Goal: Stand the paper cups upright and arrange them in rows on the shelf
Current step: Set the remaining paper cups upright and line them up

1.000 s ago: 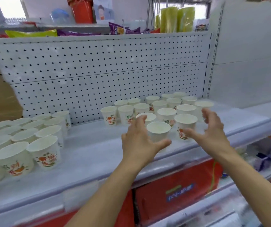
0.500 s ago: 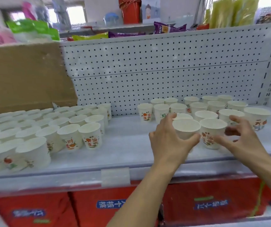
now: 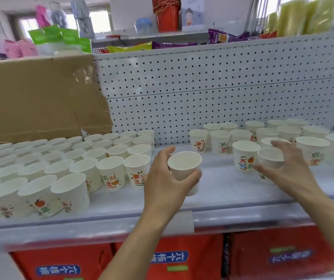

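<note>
The white shelf (image 3: 222,190) carries a large block of upright cups (image 3: 65,162) in rows at left and a looser cluster (image 3: 267,136) at right. Between them, the left hand (image 3: 162,182) wraps its grip around one upright paper cup (image 3: 185,168) above the shelf. The right hand (image 3: 289,168), fingers spread open, reaches over a front cup (image 3: 270,156) of the cluster.

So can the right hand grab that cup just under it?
Probably yes. The right hand is open with fingers spread just above the cup at the front of the right group, and nothing lies between them. The left hand is busy holding another cup.
</note>
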Demonstrator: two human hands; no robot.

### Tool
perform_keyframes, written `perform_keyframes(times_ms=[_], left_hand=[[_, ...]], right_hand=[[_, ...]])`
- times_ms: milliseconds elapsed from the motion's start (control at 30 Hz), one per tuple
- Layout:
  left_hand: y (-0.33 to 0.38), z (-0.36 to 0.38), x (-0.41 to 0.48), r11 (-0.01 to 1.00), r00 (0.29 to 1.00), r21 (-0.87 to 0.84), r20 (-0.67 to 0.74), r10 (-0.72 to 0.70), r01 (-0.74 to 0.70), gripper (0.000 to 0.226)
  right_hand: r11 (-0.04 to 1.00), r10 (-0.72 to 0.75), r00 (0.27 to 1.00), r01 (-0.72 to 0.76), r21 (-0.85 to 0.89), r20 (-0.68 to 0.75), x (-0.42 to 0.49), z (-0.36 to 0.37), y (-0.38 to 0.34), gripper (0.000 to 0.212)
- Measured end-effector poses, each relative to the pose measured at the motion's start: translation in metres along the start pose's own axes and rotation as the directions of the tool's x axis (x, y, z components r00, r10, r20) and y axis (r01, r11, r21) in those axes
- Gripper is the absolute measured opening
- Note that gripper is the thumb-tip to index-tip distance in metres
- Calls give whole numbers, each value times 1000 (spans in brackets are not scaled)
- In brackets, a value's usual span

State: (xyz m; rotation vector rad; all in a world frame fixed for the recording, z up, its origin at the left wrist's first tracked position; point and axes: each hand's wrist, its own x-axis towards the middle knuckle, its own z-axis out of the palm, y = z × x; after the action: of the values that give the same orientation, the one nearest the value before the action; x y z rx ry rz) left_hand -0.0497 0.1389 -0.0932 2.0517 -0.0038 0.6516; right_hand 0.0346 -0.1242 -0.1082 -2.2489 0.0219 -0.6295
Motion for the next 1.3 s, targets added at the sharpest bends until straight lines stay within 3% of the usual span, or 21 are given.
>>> perform_keyframes(times_ms=[133, 233, 333, 400, 467, 567, 667, 800, 900, 967, 1033, 1067, 1133, 1200, 1300], left_hand=[[-9, -19, -2, 1000, 1000, -16, 10, 26, -26, 74], [-24, -44, -4, 998, 996, 25, -53, 65, -64, 70], [-41, -75, -3, 991, 982, 117, -165, 89, -71, 67], [-52, -90, -1, 984, 980, 170, -179, 88, -57, 66], [-60, -98, 1, 977, 984, 211, -161, 73, -38, 67], [-63, -101, 3, 974, 988, 225, -142, 69, -36, 69], [-65, -104, 6, 968, 987, 246, -141, 82, -45, 71], [-68, -114, 9, 950, 985, 309, -142, 94, -46, 70], [-59, -121, 9, 940, 983, 331, -126, 134, -86, 73], [-53, -125, 9, 893, 975, 433, -119, 187, -119, 76], [-49, -132, 12, 839, 971, 533, -120, 209, -115, 78], [-50, -136, 13, 806, 969, 582, -120, 214, -106, 80], [-54, -141, 15, 728, 970, 678, -94, 223, -102, 84], [-61, -142, 14, 658, 978, 745, -44, 206, -105, 87], [-71, -140, 9, 608, 982, 785, 0, 190, -118, 82]], right_hand=[[993, -7, 998, -1, -120, -66, -6, 2, -5, 34], [997, -75, 979, 71, -30, -192, -24, 7, -19, 35], [963, -252, 938, 268, 35, -239, -44, 26, -53, 37], [936, -349, 924, 338, -96, -153, -48, 45, -69, 34], [939, -317, 947, 305, -158, -58, -46, 60, -76, 34], [952, -274, 962, 272, -140, 6, -45, 70, -83, 39], [964, -238, 956, 255, -81, 174, -40, 75, -93, 51], [981, -155, 896, 188, -39, 415, -30, 84, -115, 71], [963, -137, 802, 245, -112, 581, -27, 96, -130, 85], [919, -118, 777, 322, -229, 618, -28, 105, -133, 86], [907, -138, 799, 339, -249, 586, -33, 109, -133, 78], [931, -163, 814, 314, -186, 557, -37, 110, -133, 73], [972, -233, 846, 210, 102, 479, -49, 110, -137, 66], [918, -295, 852, 128, 374, 432, -65, 114, -146, 63], [867, -380, 820, 154, 474, 429, -83, 128, -154, 67]])
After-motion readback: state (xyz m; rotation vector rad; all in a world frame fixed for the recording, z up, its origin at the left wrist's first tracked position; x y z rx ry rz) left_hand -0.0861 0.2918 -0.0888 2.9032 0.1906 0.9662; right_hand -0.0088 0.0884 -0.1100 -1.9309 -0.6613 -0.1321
